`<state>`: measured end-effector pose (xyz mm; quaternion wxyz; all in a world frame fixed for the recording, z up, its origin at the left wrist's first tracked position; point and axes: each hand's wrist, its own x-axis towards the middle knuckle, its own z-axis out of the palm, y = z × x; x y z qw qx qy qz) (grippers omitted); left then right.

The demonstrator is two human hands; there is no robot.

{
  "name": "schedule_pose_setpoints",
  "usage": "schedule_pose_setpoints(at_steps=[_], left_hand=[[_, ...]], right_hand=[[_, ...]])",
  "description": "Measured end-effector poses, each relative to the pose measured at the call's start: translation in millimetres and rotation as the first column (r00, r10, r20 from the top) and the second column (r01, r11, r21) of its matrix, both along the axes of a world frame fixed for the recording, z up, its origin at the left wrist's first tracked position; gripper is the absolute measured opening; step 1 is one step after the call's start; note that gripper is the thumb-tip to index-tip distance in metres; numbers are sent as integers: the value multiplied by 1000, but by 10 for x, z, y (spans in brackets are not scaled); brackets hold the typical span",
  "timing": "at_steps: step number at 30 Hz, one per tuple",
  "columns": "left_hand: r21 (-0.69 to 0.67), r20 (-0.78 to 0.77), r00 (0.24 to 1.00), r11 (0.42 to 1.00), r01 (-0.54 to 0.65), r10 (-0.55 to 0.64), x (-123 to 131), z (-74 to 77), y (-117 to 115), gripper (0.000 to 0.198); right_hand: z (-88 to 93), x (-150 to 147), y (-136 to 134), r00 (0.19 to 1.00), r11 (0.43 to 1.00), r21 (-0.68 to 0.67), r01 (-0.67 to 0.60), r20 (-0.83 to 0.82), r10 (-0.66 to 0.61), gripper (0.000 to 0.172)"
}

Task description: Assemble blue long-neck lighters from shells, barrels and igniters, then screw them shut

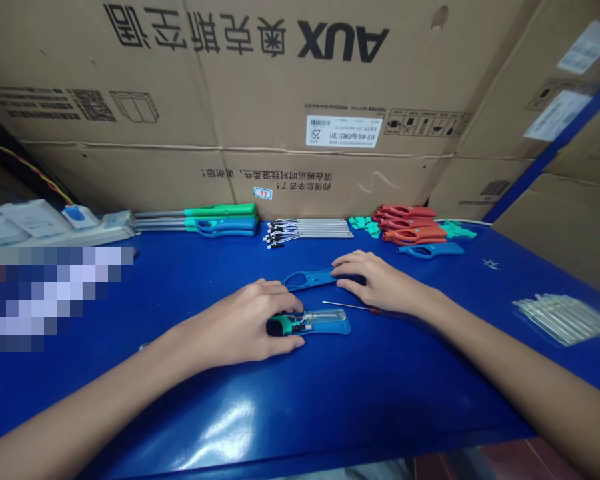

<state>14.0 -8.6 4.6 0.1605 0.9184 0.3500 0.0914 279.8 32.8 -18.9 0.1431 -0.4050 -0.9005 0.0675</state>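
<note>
Open blue tabletop [330, 400] nearside, cardboard boxes [280, 100] behind

A blue tabletop [380, 393] carries everything and is glossy at the near edge. Behind it, large cardboard boxes [280, 100] make a wall; one has a white label [344, 131]. On the right, a blue shelf beam [555, 150] runs slantwise between more boxes.

Along the far edge:
- Some white devices [40, 223] lie on the left.
- Next to them are long green and blue lighters [220, 220], stacked side by side.
- In the middle is a bundle of metal tubes [315, 230] with thin wires at its left end.
- Small teal parts [365, 225] lie just beside a pile of red shells [413, 227].
- A single blue shell [433, 250] lies just in front of this pile.

Well apart, at the right edge, lies a heap of clear tubes [565, 317].
</note>
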Motion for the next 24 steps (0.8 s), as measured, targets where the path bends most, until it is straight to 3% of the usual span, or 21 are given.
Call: schedule_pose_setpoints(at_steps=[4,8,11,13,16,18,24], left_hand=[[38,7,1000,999,6,-6,-6,-7,22,32],[101,28,1000,995,12,-15,-27,-11,40,36],[232,119,992,973,0,-28,-55,5,58,32],[395,212,976,918,-45,-43,-75,28,75,22],[597,247,968,793,-126,-32,-102,66,109,11],[649,202,979,750,-130,-5,-121,81,133,17],[632,104,995,772,-69,4,-215,103,194,25]], right_hand=[[25,-15,5,997,998,49,51,-51,-49,25],[97,-10,-7,967,989,38,145,-219,-133,27],[178,-13,-25,918,983,-28,181,-354,-179,29],[228,-18,-42,893,980,-79,185,-403,-201,30],[285,-24,-73,880,969,-207,136,-425,-214,33],[311,-28,-95,869,947,-311,85,-442,-223,34],[368,-48,-141,873,862,-505,-41,-437,-215,35]])
